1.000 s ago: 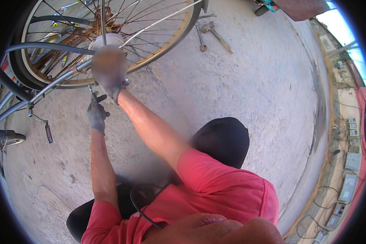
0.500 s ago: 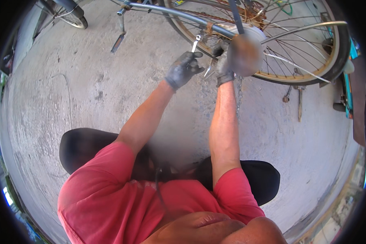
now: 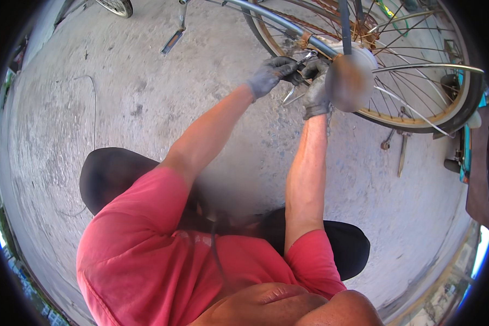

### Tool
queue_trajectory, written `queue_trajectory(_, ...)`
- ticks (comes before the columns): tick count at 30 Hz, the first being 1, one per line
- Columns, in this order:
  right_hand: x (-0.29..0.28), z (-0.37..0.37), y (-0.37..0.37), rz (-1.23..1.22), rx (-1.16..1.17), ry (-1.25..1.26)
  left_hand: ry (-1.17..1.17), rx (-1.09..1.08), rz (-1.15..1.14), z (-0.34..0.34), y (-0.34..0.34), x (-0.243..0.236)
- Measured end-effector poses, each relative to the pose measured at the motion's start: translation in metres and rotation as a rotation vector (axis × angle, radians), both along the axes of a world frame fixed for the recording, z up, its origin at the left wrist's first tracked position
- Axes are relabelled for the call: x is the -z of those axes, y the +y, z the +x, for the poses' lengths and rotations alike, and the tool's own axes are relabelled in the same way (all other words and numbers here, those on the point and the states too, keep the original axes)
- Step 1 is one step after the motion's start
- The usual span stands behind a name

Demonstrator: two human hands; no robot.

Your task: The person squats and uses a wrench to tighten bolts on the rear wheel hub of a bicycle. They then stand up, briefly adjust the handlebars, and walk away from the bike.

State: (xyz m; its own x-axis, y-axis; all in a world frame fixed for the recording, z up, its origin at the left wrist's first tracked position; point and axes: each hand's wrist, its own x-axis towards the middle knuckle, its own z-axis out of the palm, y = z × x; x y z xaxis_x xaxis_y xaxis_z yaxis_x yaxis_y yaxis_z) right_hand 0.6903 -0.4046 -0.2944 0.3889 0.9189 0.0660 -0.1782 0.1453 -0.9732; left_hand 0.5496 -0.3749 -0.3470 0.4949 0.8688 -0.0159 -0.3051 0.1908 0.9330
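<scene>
My left hand (image 3: 271, 76), in a grey glove, is closed on a silver wrench (image 3: 308, 56), whose ring end reaches the bicycle's rear axle area below the blue-grey frame tube (image 3: 271, 23). My right hand (image 3: 318, 87), also gloved, is just beside it at the hub, fingers curled; what they grip is hidden. A second shiny metal tool (image 3: 288, 98) shows between the hands, its upper part hidden. The spoked wheel (image 3: 452, 108) has a pale disc (image 3: 364, 51) at its hub, partly covered by a blurred patch. A rusty chain (image 3: 288, 17) runs along the frame.
A hammer (image 3: 402, 155) and another wrench (image 3: 386, 144) lie on the concrete floor (image 3: 65, 130) right of the wheel. A thin cable (image 3: 93, 114) lies at left, another wheel (image 3: 117, 6) is at top left, and a teal object (image 3: 464, 168) stands at far right.
The view has swung round, shifting the bicycle rightward. Over the last half second my left hand with the wrench has moved right and up, closing in beside my right hand at the hub.
</scene>
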Motion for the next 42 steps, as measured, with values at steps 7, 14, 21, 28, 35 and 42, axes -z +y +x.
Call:
queue_trajectory(7, -0.017, -0.01, -0.004, -0.011, 0.048, -0.031, -0.101, -0.056, -0.031, 0.018, -0.007, 0.022)
queue_trajectory(14, -0.004, -0.003, 0.002, 0.027, 0.063, 0.015, -0.137, -0.071, -0.086, 0.032, -0.024, 0.013)
queue_trajectory(21, 0.005, 0.0, 0.009, 0.008, 0.069, 0.036, 0.294, -0.135, 0.686, 0.049, -0.013, 0.037)
queue_trajectory(28, -0.015, -0.005, -0.003, -0.029, 0.012, 0.106, 0.084, -0.121, 0.1, 0.046, -0.02, 0.008)
queue_trajectory(35, -0.016, -0.005, -0.004, -0.05, 0.039, 0.033, 0.195, -0.155, 0.141, 0.043, -0.014, 0.013)
queue_trajectory(42, -0.013, -0.005, 0.0, -0.003, 0.058, -0.041, 0.518, -0.304, 0.473, -0.011, 0.03, -0.005)
